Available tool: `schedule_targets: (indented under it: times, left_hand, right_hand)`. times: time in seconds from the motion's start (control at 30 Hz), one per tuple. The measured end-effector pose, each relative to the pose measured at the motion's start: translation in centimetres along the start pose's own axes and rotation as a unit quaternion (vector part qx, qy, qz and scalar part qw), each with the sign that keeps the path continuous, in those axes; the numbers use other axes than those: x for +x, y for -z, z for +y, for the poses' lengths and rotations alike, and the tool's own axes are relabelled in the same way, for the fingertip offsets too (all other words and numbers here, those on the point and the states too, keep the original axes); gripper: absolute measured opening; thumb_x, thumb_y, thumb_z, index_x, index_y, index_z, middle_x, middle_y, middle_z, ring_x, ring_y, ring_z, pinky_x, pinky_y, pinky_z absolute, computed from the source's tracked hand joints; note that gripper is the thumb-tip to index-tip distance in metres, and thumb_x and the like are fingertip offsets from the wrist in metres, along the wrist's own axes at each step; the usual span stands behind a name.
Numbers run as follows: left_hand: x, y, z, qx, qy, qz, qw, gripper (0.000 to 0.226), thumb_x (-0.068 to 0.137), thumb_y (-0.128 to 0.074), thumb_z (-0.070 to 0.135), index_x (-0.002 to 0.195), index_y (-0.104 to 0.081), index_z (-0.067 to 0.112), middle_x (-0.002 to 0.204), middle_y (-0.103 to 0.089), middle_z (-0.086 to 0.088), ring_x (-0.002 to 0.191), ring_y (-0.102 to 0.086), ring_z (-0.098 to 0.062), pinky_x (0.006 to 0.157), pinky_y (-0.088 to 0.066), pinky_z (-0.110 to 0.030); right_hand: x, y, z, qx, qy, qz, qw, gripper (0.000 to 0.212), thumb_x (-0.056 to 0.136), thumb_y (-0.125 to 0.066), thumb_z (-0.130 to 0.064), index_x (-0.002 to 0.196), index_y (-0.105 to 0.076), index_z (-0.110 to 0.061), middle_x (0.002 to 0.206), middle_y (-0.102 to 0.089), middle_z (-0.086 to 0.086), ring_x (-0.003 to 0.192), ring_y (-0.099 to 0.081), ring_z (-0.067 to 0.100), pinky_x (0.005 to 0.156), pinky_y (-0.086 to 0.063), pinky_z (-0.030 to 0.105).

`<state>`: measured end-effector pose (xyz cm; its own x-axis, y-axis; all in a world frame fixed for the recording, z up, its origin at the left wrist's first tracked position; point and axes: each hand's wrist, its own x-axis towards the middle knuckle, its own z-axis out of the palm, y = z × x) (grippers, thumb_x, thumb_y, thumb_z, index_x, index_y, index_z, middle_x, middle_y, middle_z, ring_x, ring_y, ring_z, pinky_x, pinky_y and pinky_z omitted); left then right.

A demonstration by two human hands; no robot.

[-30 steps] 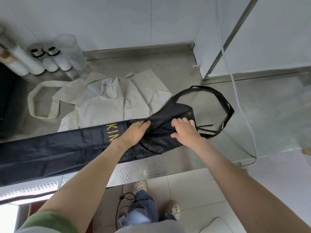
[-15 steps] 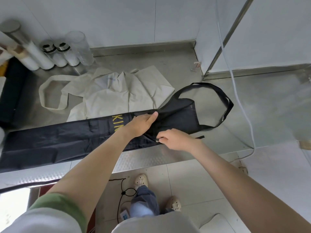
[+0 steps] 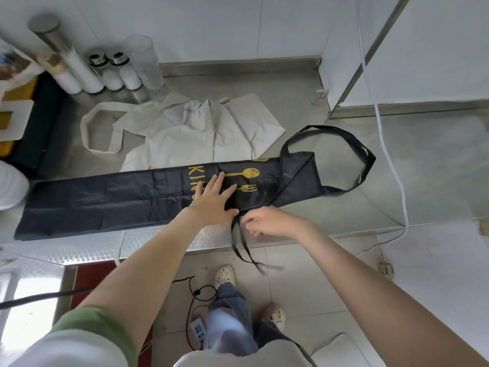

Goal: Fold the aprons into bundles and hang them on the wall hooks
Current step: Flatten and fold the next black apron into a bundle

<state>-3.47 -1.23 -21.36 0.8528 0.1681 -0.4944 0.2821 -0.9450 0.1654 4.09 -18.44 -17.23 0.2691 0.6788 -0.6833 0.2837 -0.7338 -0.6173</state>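
The long black fabric apron with gold spoon-and-fork print lay folded into a narrow strip along the front of the brushed stainless steel counter, its neck loop spread out at the right end. The left hand pressed flat on the printed part with fingers straight and spread. The right hand sat at the counter's front edge with fingers curled, apparently pinching the thin black waist ties, whose loose ends dangled over the edge toward the floor. The likeliest trouble was the slippery strip springing open if the flat hand lifted before the ties were tucked in. The hanging ties could also drag the near fold off the edge, or be left trailing out of the bundle. The open neck loop could snag during rolling. Just behind the strip, touching its far edge, lay the crumpled cream cotton apron, so a careless sweep might gather both together. Tall white and clear cylindrical containers stood near the back wall on the left, and a white cable crossed the counter to the right. Bare counter to the right of the loop offered working room. No wall hooks could be made out.
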Motion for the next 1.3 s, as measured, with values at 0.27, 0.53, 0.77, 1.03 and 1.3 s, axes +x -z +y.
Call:
schedule_targets:
  times: [0.27,0.53,0.77,1.03,1.3]
  left_hand:
    - [2.5,1.1,2.9,-0.087,-0.137,0.087,0.983,0.032,0.1,-0.043,0.036,0.124,-0.061,0.024,0.158,-0.02,-0.001,0.146,-0.015,-0.023,0.119,-0.008,-0.044]
    - [6.7,1.7,4.8,0.006,-0.102,-0.025,0.994,0.09,0.091,-0.058,0.047,0.154,-0.001,0.017,0.161,0.012,-0.003,0.148,0.013,-0.018,0.12,0.006,-0.043]
    - [8.1,4.7,6.5,0.123,-0.062,-0.075,0.988,0.115,0.074,-0.074,0.047,0.153,0.005,0.019,0.157,-0.008,-0.01,0.145,-0.009,-0.03,0.118,-0.002,-0.054]
    - [10.0,3.5,11.3,0.083,-0.146,0.084,0.982,0.07,0.096,-0.038,0.056,0.152,-0.015,0.02,0.158,-0.012,-0.014,0.145,-0.014,-0.031,0.119,-0.008,-0.047]
    - [11.1,1.5,10.0,0.083,-0.162,-0.056,0.982,0.088,0.09,-0.034,0.07,0.149,0.021,0.035,0.155,0.034,-0.002,0.143,0.029,-0.022,0.116,0.015,-0.049]
  right_hand:
    - [0.6,4.2,5.4,-0.083,-0.068,0.367,0.924,0.045,0.09,-0.053,-0.008,0.133,-0.043,-0.012,0.131,-0.045,0.011,0.122,-0.041,0.029,0.095,-0.039,0.036]
    - [2.8,8.3,5.5,-0.572,0.074,0.192,0.794,0.044,0.089,-0.05,-0.013,0.133,-0.05,-0.014,0.156,-0.025,0.002,0.149,0.005,0.021,0.115,0.015,0.047]
    - [-0.8,9.9,10.6,-0.413,-0.137,0.317,0.843,0.04,0.09,-0.03,-0.028,0.105,-0.062,-0.01,0.104,-0.066,0.003,0.116,-0.044,0.023,0.114,-0.011,0.045]
    - [-2.0,10.5,14.6,0.057,-0.355,0.496,0.791,0.06,0.083,-0.056,-0.012,0.136,-0.028,0.002,0.137,-0.032,0.021,0.126,-0.032,0.038,0.098,-0.033,0.043]
    - [-0.7,12.2,15.2,0.557,-0.24,0.609,0.511,0.075,0.076,-0.071,0.0,0.136,-0.027,-0.013,0.139,-0.038,0.014,0.105,-0.05,0.024,0.083,-0.044,0.029]
